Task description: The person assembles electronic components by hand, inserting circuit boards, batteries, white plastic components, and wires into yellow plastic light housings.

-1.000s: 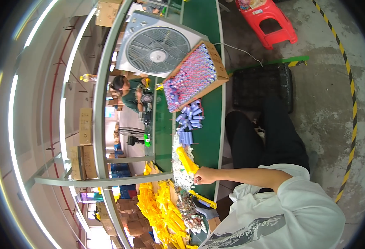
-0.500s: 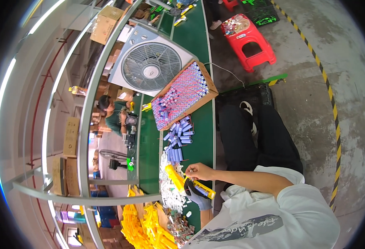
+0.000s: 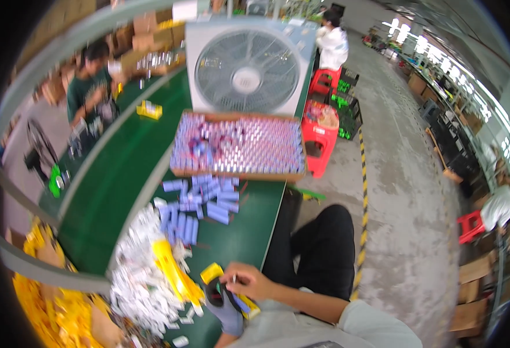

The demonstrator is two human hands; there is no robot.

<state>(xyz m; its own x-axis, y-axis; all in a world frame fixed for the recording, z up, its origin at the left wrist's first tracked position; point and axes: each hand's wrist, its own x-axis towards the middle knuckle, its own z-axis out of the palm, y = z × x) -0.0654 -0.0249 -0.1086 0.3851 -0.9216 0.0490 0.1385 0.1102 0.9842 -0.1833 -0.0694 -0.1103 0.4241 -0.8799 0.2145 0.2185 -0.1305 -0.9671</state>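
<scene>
My left hand (image 3: 224, 310), in a grey and black glove, grips a long yellow plastic housing (image 3: 212, 272) near the front edge of the green bench. A purple cylindrical battery cell (image 3: 242, 304) shows inside the housing. Over its middle, my bare right hand (image 3: 247, 282) has its fingertips pinched together; what sits between them is too small and blurred to name. Another yellow housing (image 3: 173, 272) lies to the left on a heap of small white parts (image 3: 141, 261). Beyond the hands, loose purple battery cells (image 3: 186, 227) with thin red wires lie in a cluster.
A cardboard box (image 3: 240, 174) packed with cells stands farther back, before a grey box fan (image 3: 246, 79). Yellow housings (image 3: 63, 313) are piled at lower left. A metal frame (image 3: 51, 264) crosses the left side. Red stools (image 3: 320, 139) and co-workers are around.
The view has swung, bringing the bench upright and more of the floor at right into sight. Both hands stay at the yellow housing, the left gripping it and the right over it.
</scene>
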